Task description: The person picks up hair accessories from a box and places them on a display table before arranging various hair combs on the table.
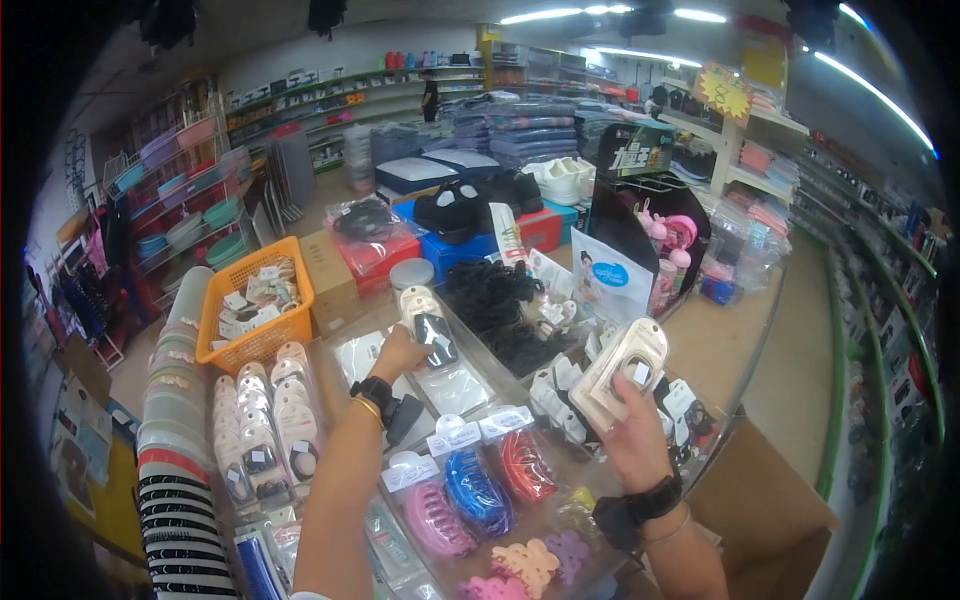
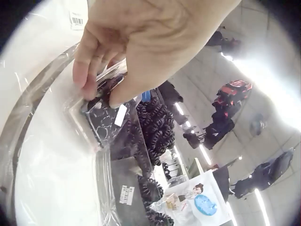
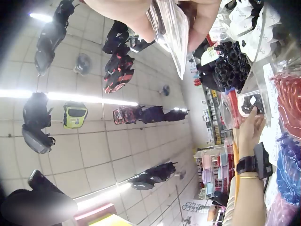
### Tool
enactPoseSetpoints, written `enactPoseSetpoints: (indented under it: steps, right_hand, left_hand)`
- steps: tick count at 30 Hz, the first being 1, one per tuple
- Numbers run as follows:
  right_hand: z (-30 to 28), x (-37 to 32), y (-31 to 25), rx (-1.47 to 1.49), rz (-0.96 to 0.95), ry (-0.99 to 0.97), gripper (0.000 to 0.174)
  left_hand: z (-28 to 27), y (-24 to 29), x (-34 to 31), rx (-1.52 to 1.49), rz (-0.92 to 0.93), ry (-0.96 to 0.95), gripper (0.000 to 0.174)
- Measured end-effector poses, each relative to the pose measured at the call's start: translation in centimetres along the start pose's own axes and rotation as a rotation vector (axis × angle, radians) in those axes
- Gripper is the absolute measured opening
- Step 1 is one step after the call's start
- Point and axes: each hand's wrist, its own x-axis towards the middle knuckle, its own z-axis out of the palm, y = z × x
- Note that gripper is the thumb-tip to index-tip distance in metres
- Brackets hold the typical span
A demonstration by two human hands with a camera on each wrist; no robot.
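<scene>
My left hand [image 1: 403, 355] pinches a carded pack of black hair accessories [image 1: 434, 335] with a small white label, over a flat clear-wrapped area of the display. In the left wrist view, thumb and fingertips grip the edges of the dark pack [image 2: 104, 117]. My right hand [image 1: 640, 440] holds several carded packs [image 1: 625, 362] stacked together, the front one showing dark hair ties behind clear plastic. Seen from the right wrist, the clear packs [image 3: 173, 35] stand between thumb and fingers. Below the hands lie pink [image 1: 437, 518], blue [image 1: 478, 495] and red hair claws [image 1: 526, 466].
An orange basket [image 1: 300, 318] of carded items stands at the left, behind rows of carded hair ties [image 1: 250, 440]. Black coiled hair ties [image 1: 490, 300] fill a compartment ahead. An open cardboard box [image 1: 770, 500] is at the right. Shoes [image 1: 450, 210] sit on boxes at the back.
</scene>
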Motion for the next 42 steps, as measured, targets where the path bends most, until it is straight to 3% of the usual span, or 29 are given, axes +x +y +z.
enactPoseSetpoints:
  steps: [2,8,12,15,17,18,21,22,24,25,27,30,34,37,42]
  right_hand:
    - [0.0,0.0,0.0,0.002,0.026,-0.007,0.032]
    - [0.0,-0.1,0.0,-0.024,0.083,-0.001,0.032]
    - [-0.1,-0.1,0.1,-0.026,0.101,-0.025,0.032]
    - [-0.2,0.0,0.1,-0.035,0.117,-0.038,0.033]
    - [-0.4,0.3,0.4,-0.005,0.111,-0.057,0.04]
    - [-0.4,0.3,0.5,0.023,0.108,-0.076,0.048]
    - [-0.1,-0.1,0.6,-0.102,0.113,-0.133,0.055]
    - [0.1,0.0,0.6,-0.187,0.126,-0.197,0.056]
    - [0.9,-0.5,0.3,-0.218,0.162,-0.195,0.061]
    - [1.1,-0.6,0.4,-0.252,0.135,-0.202,0.062]
    - [1.1,-0.5,0.7,-0.341,0.102,-0.243,0.068]
    - [2.5,-1.7,0.1,-0.395,0.178,-0.288,0.069]
    - [2.5,-1.7,0.2,-0.543,0.173,-0.337,0.069]
    - [1.9,-1.5,0.7,-0.582,0.178,-0.375,0.07]
    - [1.8,-1.3,0.8,-0.423,0.25,-0.369,0.07]
  left_hand:
    - [0.1,-1.1,1.0,-0.003,0.023,-0.051,0.054]
    - [0.9,0.1,-0.2,0.062,-0.006,0.074,0.057]
    - [0.5,1.1,-1.3,0.023,0.033,-0.038,0.061]
    - [0.3,2.1,-2.0,0.198,-0.052,0.042,0.062]
    - [0.9,0.3,-0.6,0.59,0.318,0.536,0.054]
    - [0.7,1.3,-0.7,0.59,0.335,0.526,0.054]
    - [0.0,6.1,-3.7,-0.039,0.54,0.156,0.035]
    - [0.3,6.8,-4.0,-0.123,0.593,0.005,0.028]
    - [1.2,7.8,-5.0,-0.256,0.647,-0.256,0.029]
    - [1.2,9.1,-6.2,-0.257,0.65,-0.257,0.029]
    - [1.3,11.2,-9.0,-0.329,0.701,-0.545,0.035]
    - [1.7,12.6,-11.2,-0.379,0.729,-0.623,0.039]
    - [2.1,13.2,-12.1,-0.329,0.701,-0.432,0.023]
    - [2.6,12.4,-11.1,-0.398,0.65,-0.462,0.017]
    - [2.5,12.1,-10.7,-0.548,0.558,-0.44,0.013]
